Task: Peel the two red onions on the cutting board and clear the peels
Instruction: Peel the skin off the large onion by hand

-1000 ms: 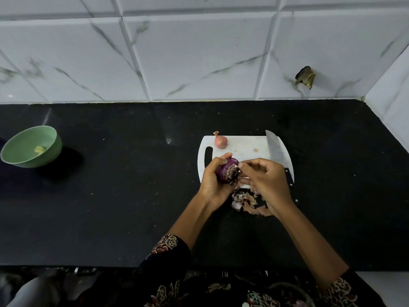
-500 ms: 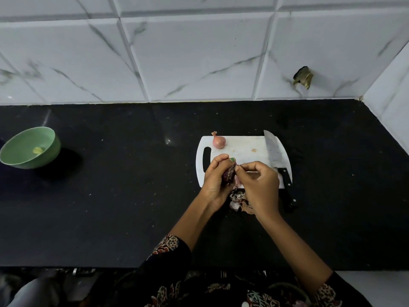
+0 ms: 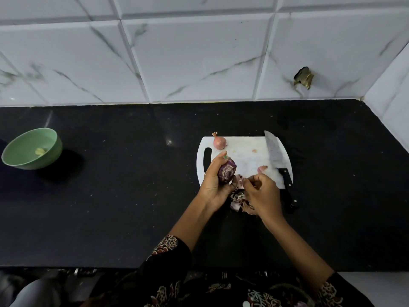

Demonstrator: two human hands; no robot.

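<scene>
**Right hand drops away from the onion with a scrap of peel**

Half a second ago both hands met over the purple onion; now the right hand (image 3: 262,191) has pulled down and to the right, apart from the bulb, and sits over the lower edge of the cutting board (image 3: 243,159). Its fingers are curled inward with the fingertips bunched near pinkish peel; whether they actually pinch a piece cannot be told, since the fingers hide the contact.

The left hand (image 3: 213,180) stays wrapped around the partly peeled onion (image 3: 227,171), fingers curled over its upper left side and the thumb under it, holding it above the lower left part of the board. The exposed face of the bulb shows purple and whitish layers.

A second, unpeeled red onion (image 3: 219,141) lies on the upper left corner of the board, well apart from both hands. A pile of peels (image 3: 238,200) lies on the black counter (image 3: 121,185) just below the board, between the two wrists, and a loose pink scrap (image 3: 262,168) rests on the board near the knife (image 3: 277,161). The knife lies along the board's right edge, blade toward the top of the frame, black handle overhanging the counter.

At the far left of the frame stands a green bowl (image 3: 49,151). No readable writing or brand shows anywhere.
</scene>
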